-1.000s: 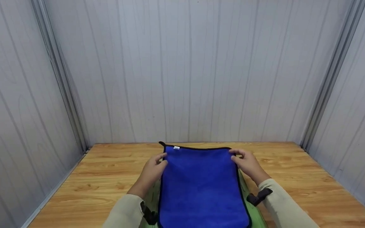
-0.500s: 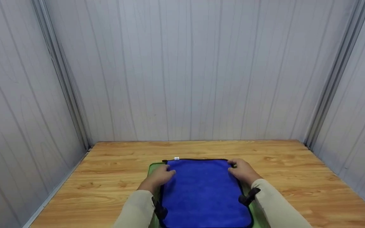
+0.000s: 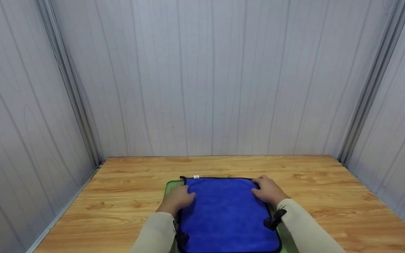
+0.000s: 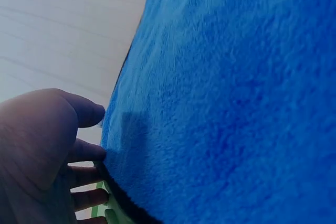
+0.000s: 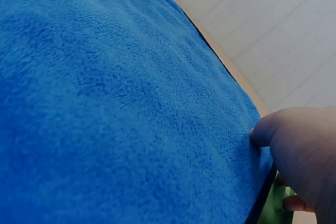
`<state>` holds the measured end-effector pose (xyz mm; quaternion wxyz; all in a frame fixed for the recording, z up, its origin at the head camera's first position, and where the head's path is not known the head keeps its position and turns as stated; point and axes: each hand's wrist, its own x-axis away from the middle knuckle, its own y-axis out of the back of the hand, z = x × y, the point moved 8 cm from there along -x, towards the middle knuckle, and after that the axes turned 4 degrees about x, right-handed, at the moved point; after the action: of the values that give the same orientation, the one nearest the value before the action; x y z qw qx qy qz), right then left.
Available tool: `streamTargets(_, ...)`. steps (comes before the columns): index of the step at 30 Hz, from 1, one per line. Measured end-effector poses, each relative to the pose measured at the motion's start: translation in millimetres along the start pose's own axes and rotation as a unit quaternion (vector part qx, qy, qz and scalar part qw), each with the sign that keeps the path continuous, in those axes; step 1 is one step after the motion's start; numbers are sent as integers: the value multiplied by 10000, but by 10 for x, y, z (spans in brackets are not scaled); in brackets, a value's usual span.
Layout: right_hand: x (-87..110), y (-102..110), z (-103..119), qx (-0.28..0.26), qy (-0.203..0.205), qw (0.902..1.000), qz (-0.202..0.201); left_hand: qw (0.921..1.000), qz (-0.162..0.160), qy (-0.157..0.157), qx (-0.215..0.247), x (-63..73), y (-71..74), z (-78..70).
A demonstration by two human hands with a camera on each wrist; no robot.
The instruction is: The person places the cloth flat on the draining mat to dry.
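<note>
A blue plush towel point(image 3: 227, 214) with black edging lies spread out in front of me in the head view. A small white tag point(image 3: 196, 177) sticks out from its far edge. My left hand point(image 3: 178, 199) pinches the towel's left edge near the far corner; in the left wrist view its thumb point(image 4: 86, 109) and fingertips meet that edge. Likewise, my right hand point(image 3: 268, 190) pinches the far right corner, its thumb on top and the other fingers partly hidden underneath. Beneath the towel is a green flat thing point(image 3: 173, 184) with a darker rim, mostly covered.
The wooden table point(image 3: 128, 203) extends on both sides and behind the towel. White panel walls point(image 3: 202, 77) stand at the back, left and right. Black wrist mounts point(image 3: 275, 220) sit at both sleeve cuffs, close over the towel.
The towel's raised far edge has come down and towards me onto the green thing, both hands lowering with it. Over the last half second the hands have barely moved.
</note>
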<state>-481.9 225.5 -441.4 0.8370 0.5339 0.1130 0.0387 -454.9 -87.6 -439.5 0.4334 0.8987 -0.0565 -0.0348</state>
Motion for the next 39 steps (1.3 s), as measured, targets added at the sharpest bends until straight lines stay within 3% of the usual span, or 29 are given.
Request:
streamTargets(8,259,101,-91,-1139,-297,9930,-101,9972,68,-351,656,229,19,-75)
streamTargets(14,521,134,-120,-1510,-693,9856,319,9960,302,-543,636,448,37,-125)
streamTargets(22,942,115,-28,-1495,-528,9836,865,9915,809,-549,861,741,-15,-32)
streamTargets(29,1228,50,-49,-1144,-1037,9795,1291,9766,1197,-828,1584,948,-37,80)
streamTargets(33,1321,28,-41,-1068,-825,9797,1480,9686,1383,-788,1911,1033,-65,126)
streamTargets(39,1461,5,3,-1049,-440,9791,1689,9590,1628,-490,2269,1115,-101,201)
